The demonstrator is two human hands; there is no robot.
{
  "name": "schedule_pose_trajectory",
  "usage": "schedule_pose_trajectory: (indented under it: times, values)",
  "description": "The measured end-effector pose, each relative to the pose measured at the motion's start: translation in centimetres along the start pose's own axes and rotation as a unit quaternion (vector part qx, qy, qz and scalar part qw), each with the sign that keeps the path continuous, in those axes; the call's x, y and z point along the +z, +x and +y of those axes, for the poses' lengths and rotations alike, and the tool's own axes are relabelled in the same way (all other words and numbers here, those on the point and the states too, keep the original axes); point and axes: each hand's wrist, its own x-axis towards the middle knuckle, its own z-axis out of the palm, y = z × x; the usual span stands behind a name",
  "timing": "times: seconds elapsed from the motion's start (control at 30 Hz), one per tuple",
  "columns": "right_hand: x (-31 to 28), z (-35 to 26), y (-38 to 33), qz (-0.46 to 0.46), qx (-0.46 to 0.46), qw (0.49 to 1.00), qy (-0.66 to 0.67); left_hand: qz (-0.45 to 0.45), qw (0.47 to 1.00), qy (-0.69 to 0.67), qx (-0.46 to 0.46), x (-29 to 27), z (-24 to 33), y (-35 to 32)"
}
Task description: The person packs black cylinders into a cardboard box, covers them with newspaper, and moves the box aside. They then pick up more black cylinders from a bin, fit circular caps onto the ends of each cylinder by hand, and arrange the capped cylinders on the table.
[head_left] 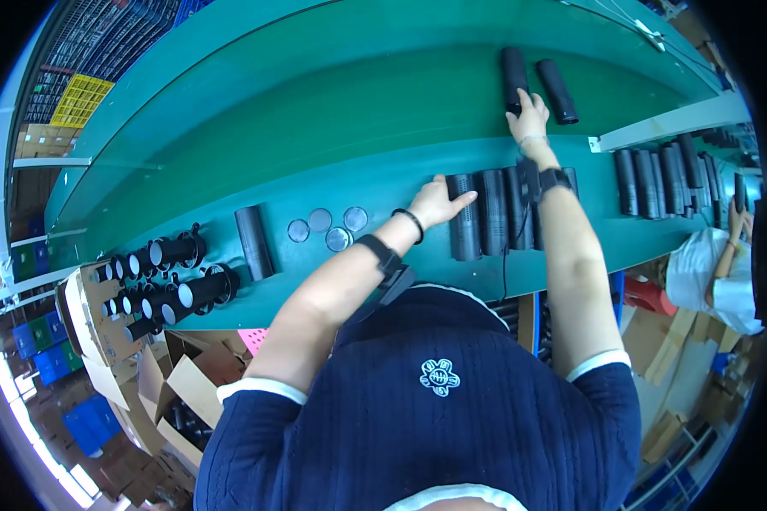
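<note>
My right hand (527,117) reaches far over the bench, its thumb and fingers about the near end of a black ribbed tube (513,70) that lies on the darker green strip. Just right of it lies a second black tube (556,90), untouched. Closer to me, my left hand (437,203) rests against the leftmost black tube (464,230) of a side-by-side row. Its thumb stretches onto that tube, and its fingers are apart at the tube's left side. My right forearm partly hides the row's right end.
Several round discs (320,220) and a lone black tube (254,243) lie left on the bench (383,192). Black cylindrical parts (198,291) stand beside an open carton (85,319). More black tubes (652,183) lie right, near a co-worker's hand (739,223). A pale beam (665,123) crosses there.
</note>
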Motion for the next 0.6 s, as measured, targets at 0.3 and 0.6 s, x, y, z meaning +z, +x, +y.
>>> schedule_pose_trajectory:
  times: [0.3,0.6]
  values:
    - [-7.9,-8.3,-14.4,-0.294,0.127,0.797,0.512,-0.103,0.936,-0.334,0.045,-3.6,0.2,-4.7]
    - [-8.9,-13.0,-19.9,-0.355,0.097,0.61,0.702,-0.081,0.937,-0.249,0.231,-6.0,-2.2,-11.3]
